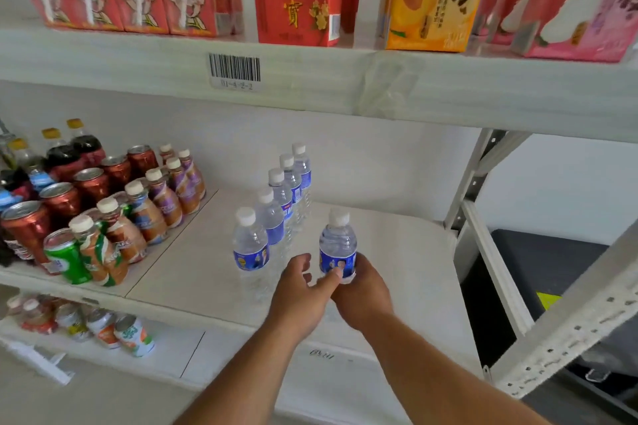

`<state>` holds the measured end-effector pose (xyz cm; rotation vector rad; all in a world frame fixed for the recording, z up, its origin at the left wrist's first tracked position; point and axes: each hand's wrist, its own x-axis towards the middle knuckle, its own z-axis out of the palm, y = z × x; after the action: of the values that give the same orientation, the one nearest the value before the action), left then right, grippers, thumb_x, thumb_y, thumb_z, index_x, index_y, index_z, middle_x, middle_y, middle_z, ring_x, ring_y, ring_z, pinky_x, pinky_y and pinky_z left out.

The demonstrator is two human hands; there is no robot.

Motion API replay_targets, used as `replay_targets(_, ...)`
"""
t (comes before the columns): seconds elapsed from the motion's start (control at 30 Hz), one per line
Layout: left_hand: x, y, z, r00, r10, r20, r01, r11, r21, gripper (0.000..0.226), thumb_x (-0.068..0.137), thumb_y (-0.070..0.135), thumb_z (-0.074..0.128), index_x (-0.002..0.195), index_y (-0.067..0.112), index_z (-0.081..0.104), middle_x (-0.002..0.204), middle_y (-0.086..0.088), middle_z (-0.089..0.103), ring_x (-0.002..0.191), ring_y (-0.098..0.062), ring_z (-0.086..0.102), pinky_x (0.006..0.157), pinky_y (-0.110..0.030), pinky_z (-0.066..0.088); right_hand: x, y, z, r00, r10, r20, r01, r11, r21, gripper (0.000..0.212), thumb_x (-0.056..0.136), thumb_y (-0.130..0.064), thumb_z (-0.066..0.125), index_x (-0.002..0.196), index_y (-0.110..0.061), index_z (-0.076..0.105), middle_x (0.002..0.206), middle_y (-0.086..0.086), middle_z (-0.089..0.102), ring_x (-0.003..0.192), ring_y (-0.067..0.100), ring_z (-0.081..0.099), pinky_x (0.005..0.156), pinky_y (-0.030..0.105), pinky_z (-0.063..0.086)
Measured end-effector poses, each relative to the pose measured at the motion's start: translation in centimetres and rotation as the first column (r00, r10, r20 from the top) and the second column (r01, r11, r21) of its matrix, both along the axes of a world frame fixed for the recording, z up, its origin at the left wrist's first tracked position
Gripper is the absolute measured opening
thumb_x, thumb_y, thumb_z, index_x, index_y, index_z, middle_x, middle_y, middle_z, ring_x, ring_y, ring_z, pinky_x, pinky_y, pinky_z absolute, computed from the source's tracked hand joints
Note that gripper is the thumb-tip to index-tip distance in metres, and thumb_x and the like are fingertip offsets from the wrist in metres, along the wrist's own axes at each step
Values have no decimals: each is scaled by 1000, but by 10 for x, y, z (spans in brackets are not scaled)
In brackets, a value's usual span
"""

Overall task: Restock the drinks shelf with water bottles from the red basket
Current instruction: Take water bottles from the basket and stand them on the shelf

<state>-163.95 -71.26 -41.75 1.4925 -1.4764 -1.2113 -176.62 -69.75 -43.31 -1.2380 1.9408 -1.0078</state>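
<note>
Both bare forearms reached forward and up from the lower edge of the view, converging toward the middle. The right hand [362, 290] was wrapped around the lower part of a small water bottle [338, 245], thumb across the front of its label, holding it upright. The left hand [298, 290] sat just beside the right, palm turned inward, fingers [300, 262] loosely curled and spread, gripping nothing. The two hands touched or nearly touched at the thumbs; the wrists were straight.

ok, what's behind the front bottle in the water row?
Four more water bottles line up behind the front bottle, running to the back wall. Their lower parts are mostly hidden by one another.
</note>
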Motion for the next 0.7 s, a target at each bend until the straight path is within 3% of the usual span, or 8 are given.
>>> replay_targets(0.2, -39, -74, -17, 996, 94, -6, -94, 996, 6, 83, 82, 62, 68, 150, 26, 38, 151, 3, 45, 132, -12, 50, 101, -32, 45, -30, -97, -17, 997, 25, -75, -25, 1000, -3, 36, 85, -41, 76, 111, -42, 51, 90, -19, 66, 83, 12, 67, 75, 29, 56)
replay_targets(0.33, -52, -106, -26, 991, 136, 16, -137, 991, 15, 81, 82, 61, 68, 150, 28, 38, 152, 1, 46, 133, -16, 50, 103, -33, 46, -33, -138, -22, 995, 59, -86, -62, 998, -28, 50, 85, -39, 80, 127, -36, 52, 98, -17, 64, 86, 11, 63, 69, 21, 46)
replay_targets(0.43, -53, -120, -28, 988, 152, 1, -152, 988, 26, 82, 83, 59, 68, 151, 27, 36, 153, 1, 44, 135, -16, 49, 102, -32, 45, -33, -150, -30, 997, 48, -63, -52, 997, -51, 47, 88, -37, 75, 128, -36, 51, 94, -21, 62, 80, 6, 62, 70, 22, 47)
replay_targets(0.5, -53, -124, -27, 989, 145, 3, -145, 989, 34, 82, 84, 58, 69, 151, 26, 35, 152, 2, 45, 130, -15, 52, 98, -30, 46, -35, -152, -37, 998, 55, -41, -56, 998, -39, 44, 90, -36, 69, 130, -36, 51, 97, -22, 62, 79, 1, 61, 71, 23, 49)
replay_targets(0.63, -57, -126, -25, 990, 141, -5, -141, 989, 43, 81, 85, 56, 68, 151, 24, 35, 150, 1, 46, 106, -5, 50, 88, -27, 42, -40, -159, -45, 994, 89, -66, -85, 994, 65, 35, 88, -37, 70, 113, -34, 47, 103, -9, 66, 80, 12, 68, 70, 35, 60)
replay_targets(0.7, -59, -131, -26, 988, 153, 10, -153, 988, 36, 80, 86, 56, 67, 151, 23, 36, 150, 1, 46, 104, -5, 48, 89, -27, 42, -41, -165, -45, 991, 106, -86, -97, 990, 99, 40, 86, -38, 72, 116, -31, 47, 105, -4, 68, 78, 12, 67, 62, 32, 58)
